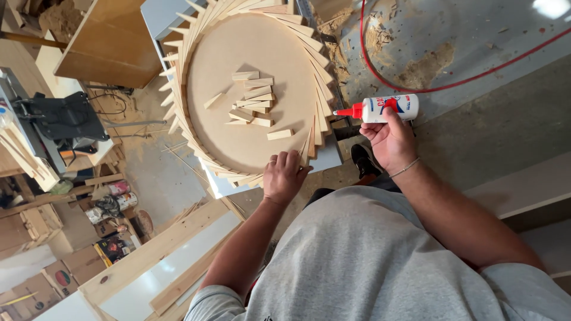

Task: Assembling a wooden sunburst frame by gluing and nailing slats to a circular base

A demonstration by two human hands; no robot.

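so the left hand (284, 175) is pressed down on the near edge of the round board (241, 65), fingers curled over the wood strips (309, 145) that fan out around the rim, pinching one in place rather than gripping anything loose. right hand (389, 139) is wrapped around the white glue bottle (389, 108) with the red nozzle pointing left toward the disc, held just off the edge above the floor. a little pile of loose wedges (256, 101) sits in the middle of the board, well apart from both hands. my take for doing this bit well: hold that strip firmly flush against its neighbour, match the overlap angle of the ones already on, go light on the glue so it doesn't squeeze out onto the face, and keep the nozzle close
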